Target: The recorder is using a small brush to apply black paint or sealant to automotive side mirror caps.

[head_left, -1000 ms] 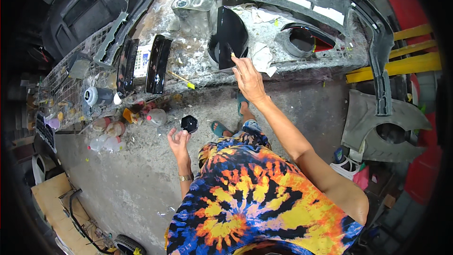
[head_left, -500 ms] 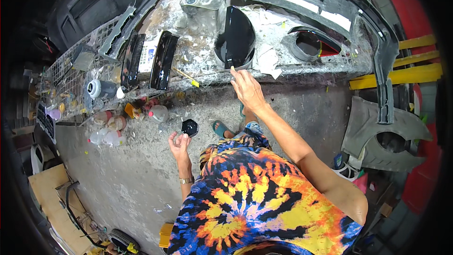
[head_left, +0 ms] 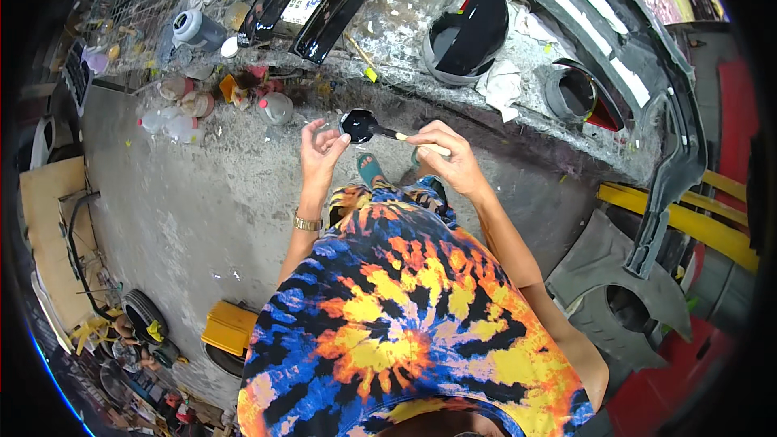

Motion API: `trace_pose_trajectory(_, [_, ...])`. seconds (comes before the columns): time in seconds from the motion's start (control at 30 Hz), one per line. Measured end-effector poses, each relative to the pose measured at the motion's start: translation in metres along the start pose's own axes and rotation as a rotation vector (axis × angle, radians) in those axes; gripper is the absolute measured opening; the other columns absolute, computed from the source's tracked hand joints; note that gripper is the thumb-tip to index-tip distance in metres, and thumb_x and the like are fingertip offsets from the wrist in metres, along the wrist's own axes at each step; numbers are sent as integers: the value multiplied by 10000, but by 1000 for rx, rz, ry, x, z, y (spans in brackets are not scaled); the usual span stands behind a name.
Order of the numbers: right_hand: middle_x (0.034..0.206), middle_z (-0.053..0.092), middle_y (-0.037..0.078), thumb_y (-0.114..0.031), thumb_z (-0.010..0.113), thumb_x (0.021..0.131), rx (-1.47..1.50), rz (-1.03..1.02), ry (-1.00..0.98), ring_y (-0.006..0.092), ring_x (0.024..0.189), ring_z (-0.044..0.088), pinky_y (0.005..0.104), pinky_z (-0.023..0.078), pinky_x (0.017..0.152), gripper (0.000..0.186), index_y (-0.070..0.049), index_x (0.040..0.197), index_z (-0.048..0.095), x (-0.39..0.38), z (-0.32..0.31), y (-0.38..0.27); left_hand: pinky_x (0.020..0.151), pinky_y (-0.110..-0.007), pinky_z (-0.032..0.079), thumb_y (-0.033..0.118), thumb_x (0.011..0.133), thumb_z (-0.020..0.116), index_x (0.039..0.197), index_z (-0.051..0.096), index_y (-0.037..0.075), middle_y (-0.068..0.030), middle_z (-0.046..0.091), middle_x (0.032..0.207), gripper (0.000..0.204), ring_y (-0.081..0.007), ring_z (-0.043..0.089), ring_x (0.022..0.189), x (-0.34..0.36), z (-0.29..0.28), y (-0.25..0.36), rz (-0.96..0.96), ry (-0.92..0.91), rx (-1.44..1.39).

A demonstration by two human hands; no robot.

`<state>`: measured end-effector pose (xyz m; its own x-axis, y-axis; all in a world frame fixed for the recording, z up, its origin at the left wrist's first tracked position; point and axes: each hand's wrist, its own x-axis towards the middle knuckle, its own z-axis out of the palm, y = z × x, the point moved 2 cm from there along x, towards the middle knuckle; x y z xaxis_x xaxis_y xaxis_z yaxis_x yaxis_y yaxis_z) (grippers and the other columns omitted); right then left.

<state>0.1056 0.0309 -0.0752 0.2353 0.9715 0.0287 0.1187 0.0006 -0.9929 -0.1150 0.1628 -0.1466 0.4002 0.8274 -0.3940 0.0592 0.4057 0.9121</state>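
Note:
My left hand (head_left: 324, 148) holds a small cup (head_left: 358, 126) of glossy black liquid by its rim, with the thumb on the near edge and several fingers raised off it. In my right hand (head_left: 447, 155) is a paintbrush (head_left: 417, 143) with a pale handle. Its dark bristles reach into the cup. Beyond the hands, a glossy black curved shell (head_left: 477, 28) rests across a round grey tub (head_left: 461, 77) on the bench. A second black shell with a red part (head_left: 603, 109) leans on another round container (head_left: 564, 93) to the right.
Two long glossy black strips (head_left: 332, 16) lie on the littered bench (head_left: 388, 12), near a thin stick with a yellow tip (head_left: 362, 58). Plastic bottles (head_left: 276, 108) stand below. A large bumper (head_left: 599, 32) spans the right side; a grey fender (head_left: 603, 291) and yellow bars (head_left: 688, 222) lie nearby.
My right hand has come back from the near end of the black shell to the cup, and the brush now shows plainly, dipped in it. The view has shifted to the right.

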Motion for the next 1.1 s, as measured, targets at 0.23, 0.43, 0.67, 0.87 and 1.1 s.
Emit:
trace_pose_trajectory(0.23, [886,587,87,-54,575,827,-183,-36,-97,191,820,577,294,454,750,185,-11,986,661,9,-10,8,818,-273,493,97,771,758,1276,341,31,-111,566,1029,659,-153,568,923,-3,6,9,83,-2,-16])
trace_pose_trajectory(0.43, [876,597,89,-40,580,849,-274,36,109,188,775,596,277,468,701,163,3,985,658,3,-38,20,829,-301,504,75,798,723,1296,330,36,-131,551,1050,635,-178,583,950,0,3,8,113,-12,-29])
trace_pose_trajectory(0.67, [930,579,127,-69,579,895,-601,-20,555,241,795,599,320,481,704,209,-16,1097,595,19,-75,25,837,-336,516,81,816,701,1289,343,38,-128,547,1061,595,-187,580,951,-3,2,4,84,-7,-29])
trace_pose_trajectory(0.87, [1025,538,149,-63,608,853,-870,-187,558,336,884,584,397,493,730,371,-42,1211,513,42,-69,31,848,-326,520,92,834,682,1289,338,33,-126,553,1053,573,-183,574,983,-10,-4,-4,-11,5,-41])
trace_pose_trajectory(1.1, [1038,519,150,-103,641,825,-964,-141,430,329,914,565,405,480,767,417,-27,1208,495,32,-44,58,843,-318,522,78,844,669,1282,351,39,-117,556,1051,543,-173,576,979,-15,-11,-8,2,24,-71])
